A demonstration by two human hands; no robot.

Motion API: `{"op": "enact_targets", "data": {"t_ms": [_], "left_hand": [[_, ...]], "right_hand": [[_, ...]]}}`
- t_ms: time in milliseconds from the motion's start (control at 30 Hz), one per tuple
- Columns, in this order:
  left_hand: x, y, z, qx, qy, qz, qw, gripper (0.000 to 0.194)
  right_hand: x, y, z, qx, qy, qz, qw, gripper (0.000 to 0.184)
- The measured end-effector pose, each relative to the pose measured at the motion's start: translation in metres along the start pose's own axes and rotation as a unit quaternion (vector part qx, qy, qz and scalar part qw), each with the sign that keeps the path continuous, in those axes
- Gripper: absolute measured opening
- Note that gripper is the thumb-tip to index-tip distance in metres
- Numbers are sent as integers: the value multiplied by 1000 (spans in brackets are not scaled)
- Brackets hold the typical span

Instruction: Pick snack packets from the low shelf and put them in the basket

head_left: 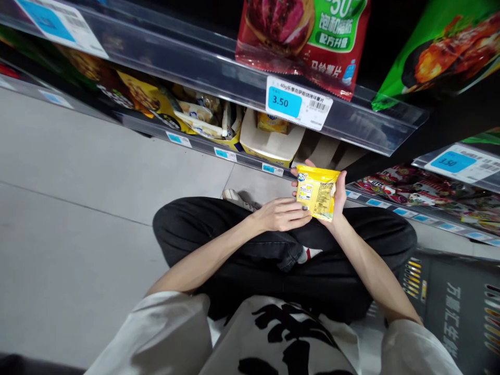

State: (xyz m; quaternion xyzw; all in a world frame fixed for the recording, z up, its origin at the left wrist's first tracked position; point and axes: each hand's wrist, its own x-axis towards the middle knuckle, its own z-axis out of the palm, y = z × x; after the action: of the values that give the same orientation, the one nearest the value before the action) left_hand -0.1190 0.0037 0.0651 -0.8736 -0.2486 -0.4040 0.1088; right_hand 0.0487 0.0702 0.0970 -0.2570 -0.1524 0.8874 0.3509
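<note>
A small yellow snack packet [317,194] is held above my crossed legs, its printed back facing up. My right hand [339,204] cradles it from behind and along its right side; the thumb rests at the right edge, and some fingertips show past the left edge. My left hand [284,214] has its fingers closed at the packet's lower left corner, with the fingertips partly hidden there. Just beyond the packet, on the bottom shelf, sits an open display box [271,140] with a similar yellow packet [272,123] inside.
An upper shelf edge with a price label [299,102] juts out above the bottom shelf. On it hangs a red chip bag [300,41] beside a green bag [457,52]. More packets [425,190] fill the lower right shelf. A grey basket [449,307] stands at my right.
</note>
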Motion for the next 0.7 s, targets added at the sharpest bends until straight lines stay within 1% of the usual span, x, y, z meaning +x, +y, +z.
{"op": "enact_targets", "data": {"t_ms": [100, 267, 367, 533, 700], "left_hand": [[0, 0, 0, 1, 2, 0, 1000, 14], [-2, 0, 1, 3, -15, -4, 1000, 16], [-3, 0, 1, 3, -12, -7, 1000, 15], [-2, 0, 0, 5, -8, -9, 1000, 14], [0, 0, -1, 3, -5, -4, 1000, 12]], "right_hand": [[0, 0, -1, 0, -4, -3, 1000, 84], [0, 0, -1, -10, 7, -6, 1000, 85], [1, 0, -1, -10, 0, -11, 1000, 84], [1, 0, -1, 4, -12, -1, 1000, 85], [0, 0, 1, -12, 2, -10, 1000, 84]]}}
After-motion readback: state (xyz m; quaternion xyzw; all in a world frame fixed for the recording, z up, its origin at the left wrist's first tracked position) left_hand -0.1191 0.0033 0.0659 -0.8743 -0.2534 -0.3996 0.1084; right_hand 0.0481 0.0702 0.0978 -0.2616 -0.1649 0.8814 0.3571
